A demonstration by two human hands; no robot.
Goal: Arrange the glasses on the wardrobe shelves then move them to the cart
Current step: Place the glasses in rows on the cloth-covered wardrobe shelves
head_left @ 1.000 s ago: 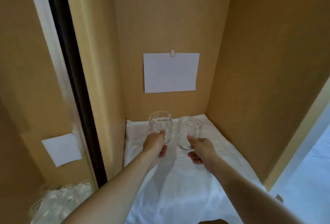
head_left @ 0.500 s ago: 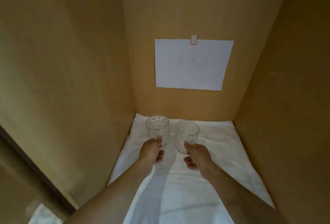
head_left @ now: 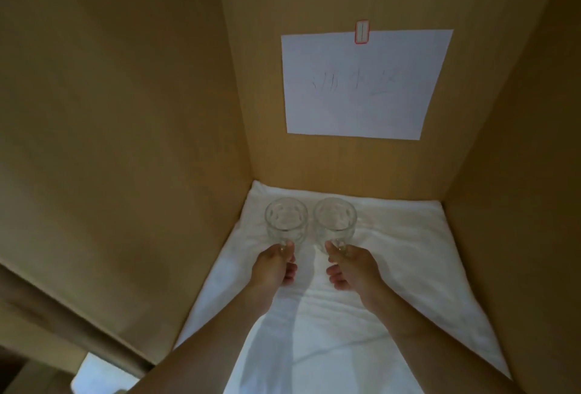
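Note:
Two clear drinking glasses stand upright side by side near the back left of a wardrobe shelf covered with a white cloth (head_left: 393, 261). My left hand (head_left: 273, 265) grips the near side of the left glass (head_left: 285, 219), thumb on its wall. My right hand (head_left: 352, 265) grips the near side of the right glass (head_left: 335, 219) in the same way. The glasses almost touch each other. Whether their bases rest on the cloth or hang just above it cannot be told.
Wooden walls close in the shelf on the left (head_left: 141, 142), back and right (head_left: 518, 173). A white paper sheet (head_left: 361, 85) with faint writing is taped to the back wall. Bare cloth stretches to the right of the glasses and toward me.
Both hands have carried the glasses deeper into the compartment and lower toward the cloth. The view has swung right, so the neighbouring compartment with its glasses is out of sight.

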